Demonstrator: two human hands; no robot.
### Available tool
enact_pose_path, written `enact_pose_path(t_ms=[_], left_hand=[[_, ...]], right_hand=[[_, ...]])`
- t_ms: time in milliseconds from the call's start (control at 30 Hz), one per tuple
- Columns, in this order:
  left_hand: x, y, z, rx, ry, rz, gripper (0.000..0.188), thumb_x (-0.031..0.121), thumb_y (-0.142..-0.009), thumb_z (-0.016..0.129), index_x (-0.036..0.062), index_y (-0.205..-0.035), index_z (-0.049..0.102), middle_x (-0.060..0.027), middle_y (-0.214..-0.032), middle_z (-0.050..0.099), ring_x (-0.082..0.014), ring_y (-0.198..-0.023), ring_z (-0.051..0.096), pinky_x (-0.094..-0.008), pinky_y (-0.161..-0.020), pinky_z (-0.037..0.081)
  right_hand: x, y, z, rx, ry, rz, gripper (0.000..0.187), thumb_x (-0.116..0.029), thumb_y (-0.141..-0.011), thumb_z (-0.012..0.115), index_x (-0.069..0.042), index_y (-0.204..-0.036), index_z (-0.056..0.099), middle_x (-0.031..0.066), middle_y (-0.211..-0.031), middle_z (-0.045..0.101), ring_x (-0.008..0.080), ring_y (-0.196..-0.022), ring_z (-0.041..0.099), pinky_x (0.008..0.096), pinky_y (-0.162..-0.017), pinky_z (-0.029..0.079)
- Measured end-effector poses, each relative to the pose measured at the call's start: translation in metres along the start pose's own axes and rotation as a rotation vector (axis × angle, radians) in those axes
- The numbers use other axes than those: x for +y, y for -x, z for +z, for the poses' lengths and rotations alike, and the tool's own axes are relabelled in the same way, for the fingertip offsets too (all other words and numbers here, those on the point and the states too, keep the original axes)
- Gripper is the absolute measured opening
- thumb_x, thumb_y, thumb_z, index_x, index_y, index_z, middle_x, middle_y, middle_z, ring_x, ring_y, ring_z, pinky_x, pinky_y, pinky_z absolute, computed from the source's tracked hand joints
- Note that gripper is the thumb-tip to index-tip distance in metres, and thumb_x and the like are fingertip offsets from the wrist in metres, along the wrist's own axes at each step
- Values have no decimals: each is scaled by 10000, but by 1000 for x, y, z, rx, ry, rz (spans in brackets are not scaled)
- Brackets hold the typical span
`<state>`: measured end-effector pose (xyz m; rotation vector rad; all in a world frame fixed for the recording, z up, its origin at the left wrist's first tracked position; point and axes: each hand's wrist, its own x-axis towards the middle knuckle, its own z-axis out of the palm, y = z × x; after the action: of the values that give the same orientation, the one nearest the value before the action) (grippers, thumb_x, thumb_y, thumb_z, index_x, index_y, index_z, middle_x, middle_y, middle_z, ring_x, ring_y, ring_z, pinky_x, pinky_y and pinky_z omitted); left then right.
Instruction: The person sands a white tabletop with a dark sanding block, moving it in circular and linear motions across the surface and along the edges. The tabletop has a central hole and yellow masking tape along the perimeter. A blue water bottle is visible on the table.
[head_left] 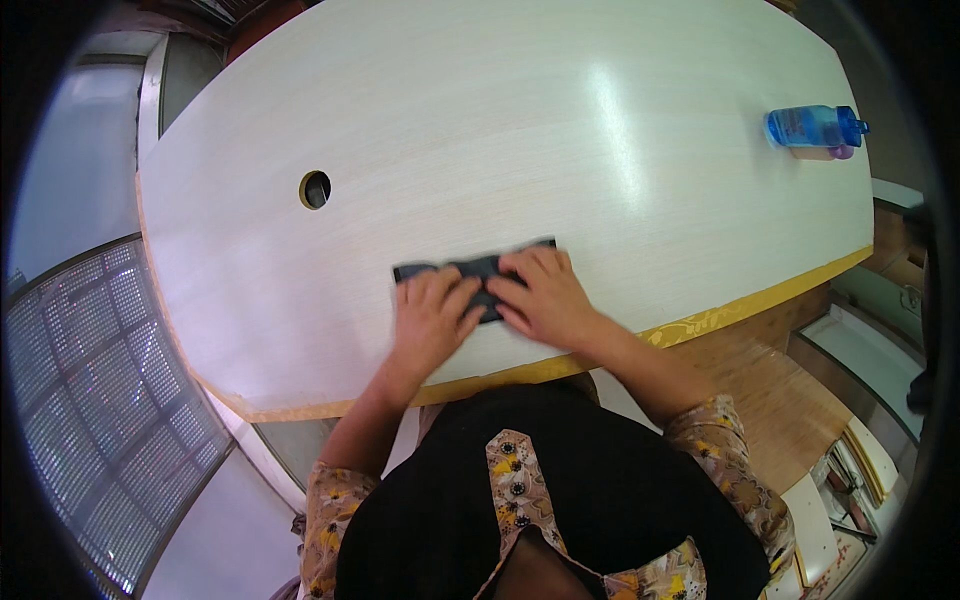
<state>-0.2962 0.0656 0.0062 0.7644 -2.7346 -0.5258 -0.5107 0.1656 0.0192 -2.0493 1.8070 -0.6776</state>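
Note:
A dark, nearly black piece of folded cloth point(482, 268) lies on the pale table in front of me, its ends showing past my hands. My left hand point(432, 316) is on its left part, fingers bent over it and thumb toward the middle. On the right part, my right hand point(552, 298) grips it with curled fingers, the thumb low near the centre. Both hands are slightly blurred, and they cover much of the cloth. The fingertips are partly hidden.
The white wood-grain table point(480, 120) has a yellow-taped near edge point(740, 305). A round hole point(316, 190) pierces it at left. A blue bottle point(805, 126) lies on its side at far right, beside a smaller pinkish container point(822, 153). A gridded panel point(120, 400) stands at left.

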Motion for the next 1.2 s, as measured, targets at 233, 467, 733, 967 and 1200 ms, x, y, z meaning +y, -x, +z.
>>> enact_pose_path(t_ms=[233, 467, 733, 967, 1200], left_hand=[[-18, -41, -2, 38, -62, -52, 525, 352, -812, 844, 216, -1300, 706, -55, -1323, 602, -297, -1231, 540, -480, -1038, 408], [-22, -74, 0, 81, -11, -110, 489, 329, -805, 852, 201, -1255, 708, -47, -1265, 612, -306, -1194, 539, -488, -999, 407], [1, -14, 3, 57, 1, 35, 501, 351, -754, 866, 218, -1218, 730, -38, -1227, 616, -267, -1119, 564, -459, -938, 438], [-56, -91, -9, 164, -52, -84, 544, 326, -827, 838, 186, -1330, 685, -58, -1346, 602, -308, -1264, 522, -492, -1082, 366], [-17, -34, 4, 25, 4, -18, 521, 371, -824, 821, 197, -1298, 688, -45, -1286, 615, -290, -1193, 547, -488, -1017, 389]], right_hand=[[26, -29, 5, 163, 31, -5, 396, -214, -818, 781, -167, -1202, 696, 90, -1310, 593, 318, -1234, 545, 484, -962, 456], [45, -47, -11, 163, 55, 51, 375, -224, -814, 791, -179, -1177, 711, 77, -1309, 602, 303, -1257, 524, 474, -997, 431], [2, 5, 6, 156, 29, 65, 419, -181, -756, 815, -158, -1162, 718, 70, -1241, 606, 324, -1191, 548, 465, -970, 445], [40, -84, 5, 235, 104, 75, 478, -254, -814, 790, -167, -1272, 680, 102, -1375, 571, 350, -1321, 499, 503, -1076, 419], [4, -13, 9, 161, 120, 181, 479, -318, -795, 794, -181, -1244, 699, 102, -1353, 586, 342, -1285, 501, 532, -1049, 391]])
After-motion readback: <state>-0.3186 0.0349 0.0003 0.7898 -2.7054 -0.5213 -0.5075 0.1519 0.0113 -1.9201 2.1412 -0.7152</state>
